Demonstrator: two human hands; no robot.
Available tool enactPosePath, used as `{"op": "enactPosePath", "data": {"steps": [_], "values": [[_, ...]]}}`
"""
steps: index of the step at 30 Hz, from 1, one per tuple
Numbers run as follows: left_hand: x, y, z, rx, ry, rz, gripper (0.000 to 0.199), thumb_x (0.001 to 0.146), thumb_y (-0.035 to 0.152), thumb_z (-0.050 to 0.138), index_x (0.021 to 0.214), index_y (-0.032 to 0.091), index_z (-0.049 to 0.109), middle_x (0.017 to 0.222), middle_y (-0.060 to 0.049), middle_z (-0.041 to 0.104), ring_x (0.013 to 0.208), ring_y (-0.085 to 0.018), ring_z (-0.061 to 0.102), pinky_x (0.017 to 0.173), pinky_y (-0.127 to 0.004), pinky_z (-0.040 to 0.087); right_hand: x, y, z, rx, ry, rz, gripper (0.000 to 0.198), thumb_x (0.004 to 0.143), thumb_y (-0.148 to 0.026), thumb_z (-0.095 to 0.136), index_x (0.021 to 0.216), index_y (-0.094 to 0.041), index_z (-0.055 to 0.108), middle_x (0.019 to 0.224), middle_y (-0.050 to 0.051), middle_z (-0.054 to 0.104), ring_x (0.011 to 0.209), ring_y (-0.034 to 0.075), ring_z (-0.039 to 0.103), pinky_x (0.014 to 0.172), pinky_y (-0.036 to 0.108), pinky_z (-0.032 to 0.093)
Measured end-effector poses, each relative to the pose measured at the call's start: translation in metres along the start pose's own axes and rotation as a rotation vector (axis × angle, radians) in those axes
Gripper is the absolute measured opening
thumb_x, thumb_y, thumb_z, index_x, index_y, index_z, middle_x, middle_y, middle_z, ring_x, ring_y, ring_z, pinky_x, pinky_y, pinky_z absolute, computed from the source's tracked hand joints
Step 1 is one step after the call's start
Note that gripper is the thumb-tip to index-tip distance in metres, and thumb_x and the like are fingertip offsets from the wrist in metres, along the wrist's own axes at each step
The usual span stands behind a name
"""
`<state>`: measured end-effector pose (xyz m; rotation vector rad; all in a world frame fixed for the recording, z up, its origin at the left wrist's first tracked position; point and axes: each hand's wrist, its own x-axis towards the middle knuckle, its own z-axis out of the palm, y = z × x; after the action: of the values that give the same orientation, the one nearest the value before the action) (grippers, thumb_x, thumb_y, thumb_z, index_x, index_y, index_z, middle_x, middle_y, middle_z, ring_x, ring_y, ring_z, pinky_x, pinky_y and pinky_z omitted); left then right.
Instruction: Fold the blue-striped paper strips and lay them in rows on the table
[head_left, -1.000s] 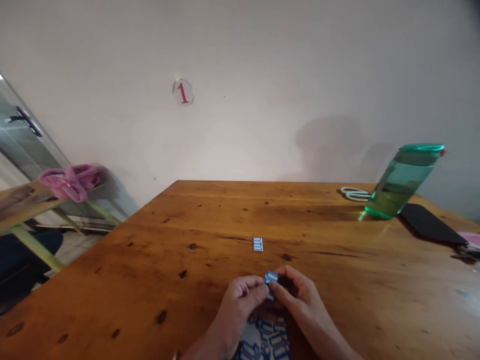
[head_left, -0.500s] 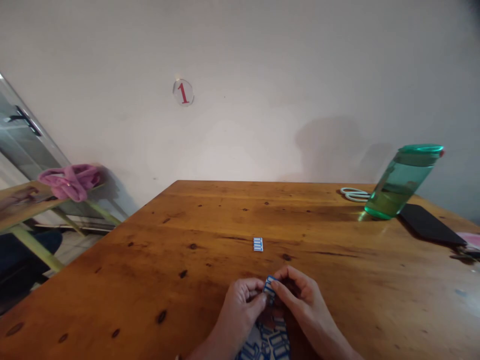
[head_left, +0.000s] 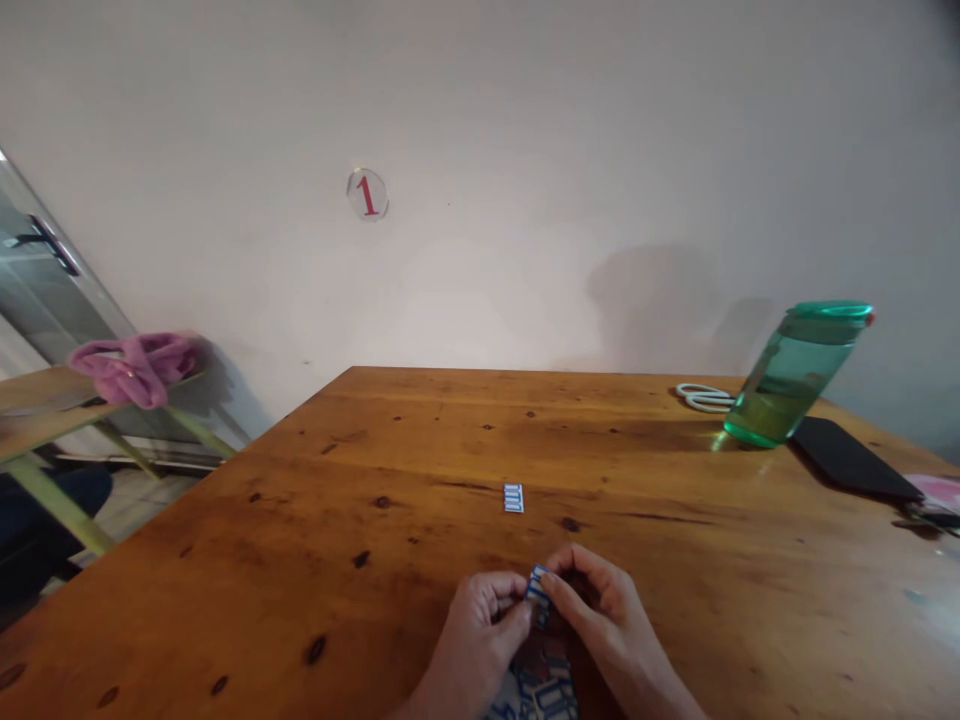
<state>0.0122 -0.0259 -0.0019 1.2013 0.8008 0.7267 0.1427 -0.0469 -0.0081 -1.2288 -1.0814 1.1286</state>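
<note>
A small flat white piece with blue bars (head_left: 537, 583) is pinched between the fingertips of my left hand (head_left: 484, 625) and my right hand (head_left: 604, 610). The fingers of both hands are closed on it, near the front of the table. Beneath my wrists, at the lower edge of the view, lies a pile of similar blue-and-white pieces (head_left: 551, 692), partly hidden by my hands. Farther out, a single rectangular piece with blue and white bars (head_left: 514, 498) rests flat on the wooden table (head_left: 420, 450).
At the right stand a green water bottle (head_left: 795, 375), a coiled white cable (head_left: 703, 397) and a dark flat device (head_left: 855, 460). Left of the table, a pink fuzzy cloth (head_left: 135, 368) sits on another table. A round sign with a red 1 (head_left: 367, 195) hangs on the wall.
The whole view has shifted slightly, so everything sits a little lower. Both hands keep hold of the small piece, which is tilted a bit more upright.
</note>
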Motion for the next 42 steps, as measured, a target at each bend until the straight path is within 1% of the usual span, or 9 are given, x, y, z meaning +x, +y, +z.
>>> {"op": "enactPosePath", "data": {"steps": [4, 8, 13, 21, 30, 33, 37, 39, 42], "values": [[0.001, 0.002, -0.004, 0.063, 0.051, 0.070, 0.032, 0.066, 0.044, 0.063, 0.071, 0.013, 0.066, 0.068, -0.005, 0.065, 0.066, -0.018, 0.058, 0.063, -0.027, 0.044, -0.002, -0.004, 0.000, -0.023, -0.007, -0.012, 0.035, 0.067, -0.048, 0.063, 0.061, -0.016, 0.050, 0.053, -0.005, 0.043, 0.049, 0.009, 0.037, 0.044, 0.019, 0.031], [0.003, 0.009, -0.008, 0.050, 0.145, 0.030, 0.031, 0.059, 0.041, 0.070, 0.071, 0.013, 0.064, 0.064, -0.003, 0.063, 0.060, -0.015, 0.056, 0.059, -0.026, 0.043, -0.004, -0.004, 0.000, -0.034, -0.049, -0.026, 0.035, 0.070, -0.049, 0.060, 0.061, -0.017, 0.050, 0.052, -0.005, 0.040, 0.047, 0.008, 0.035, 0.043, 0.019, 0.029], [0.004, 0.010, -0.006, 0.030, 0.135, -0.015, 0.027, 0.056, 0.037, 0.071, 0.064, 0.014, 0.061, 0.056, 0.000, 0.058, 0.051, -0.013, 0.051, 0.053, -0.024, 0.040, -0.004, -0.003, 0.000, -0.123, -0.045, -0.087, 0.034, 0.073, -0.049, 0.057, 0.062, -0.017, 0.050, 0.053, -0.004, 0.042, 0.048, 0.009, 0.036, 0.044, 0.020, 0.029], [0.003, 0.011, -0.007, 0.141, 0.207, 0.120, 0.006, 0.059, 0.021, 0.064, 0.060, 0.016, 0.062, 0.053, 0.002, 0.054, 0.052, -0.011, 0.046, 0.055, -0.022, 0.036, -0.007, -0.003, 0.002, -0.228, -0.001, -0.173, 0.032, 0.075, -0.047, 0.055, 0.060, -0.018, 0.050, 0.053, -0.004, 0.041, 0.049, 0.011, 0.036, 0.045, 0.021, 0.029], [0.004, 0.015, -0.010, 0.289, 0.229, 0.156, 0.004, 0.060, 0.020, 0.061, 0.059, 0.016, 0.061, 0.052, 0.003, 0.053, 0.051, -0.011, 0.045, 0.053, -0.021, 0.035, -0.008, 0.002, 0.002, -0.287, -0.019, -0.184, 0.030, 0.077, -0.044, 0.052, 0.061, -0.018, 0.049, 0.054, -0.004, 0.041, 0.050, 0.011, 0.036, 0.045, 0.021, 0.030], [0.004, 0.013, -0.010, 0.231, 0.218, 0.147, 0.007, 0.059, 0.022, 0.063, 0.057, 0.016, 0.059, 0.048, 0.004, 0.051, 0.045, -0.009, 0.044, 0.048, -0.020, 0.033, -0.007, 0.002, 0.002, -0.314, -0.013, -0.204, 0.029, 0.078, -0.042, 0.052, 0.061, -0.018, 0.050, 0.054, -0.004, 0.043, 0.051, 0.011, 0.037, 0.046, 0.021, 0.030], [0.005, 0.007, -0.008, 0.065, 0.143, -0.016, 0.021, 0.061, 0.038, 0.062, 0.064, 0.019, 0.053, 0.037, 0.007, 0.044, 0.030, -0.010, 0.042, 0.034, -0.020, 0.026, -0.008, 0.002, 0.001, -0.353, -0.010, -0.227, 0.027, 0.078, -0.039, 0.052, 0.061, -0.019, 0.050, 0.054, -0.004, 0.044, 0.050, 0.011, 0.039, 0.046, 0.021, 0.031], [0.005, 0.004, -0.008, 0.025, 0.123, -0.032, 0.021, 0.061, 0.037, 0.063, 0.065, 0.019, 0.052, 0.041, 0.005, 0.051, 0.035, -0.013, 0.050, 0.036, -0.020, 0.032, -0.009, 0.003, 0.001, -0.365, -0.008, -0.231, 0.026, 0.078, -0.038, 0.052, 0.060, -0.019, 0.049, 0.054, -0.004, 0.045, 0.050, 0.011, 0.039, 0.047, 0.021, 0.032], [0.006, 0.004, -0.008, 0.029, 0.164, 0.039, 0.016, 0.056, 0.026, 0.068, 0.061, 0.017, 0.056, 0.053, 0.002, 0.059, 0.048, -0.013, 0.055, 0.048, -0.022, 0.041, -0.009, 0.003, 0.001, -0.368, -0.009, -0.240, 0.025, 0.079, -0.036, 0.051, 0.061, -0.019, 0.048, 0.056, -0.003, 0.046, 0.051, 0.011, 0.040, 0.047, 0.021, 0.033]]}}
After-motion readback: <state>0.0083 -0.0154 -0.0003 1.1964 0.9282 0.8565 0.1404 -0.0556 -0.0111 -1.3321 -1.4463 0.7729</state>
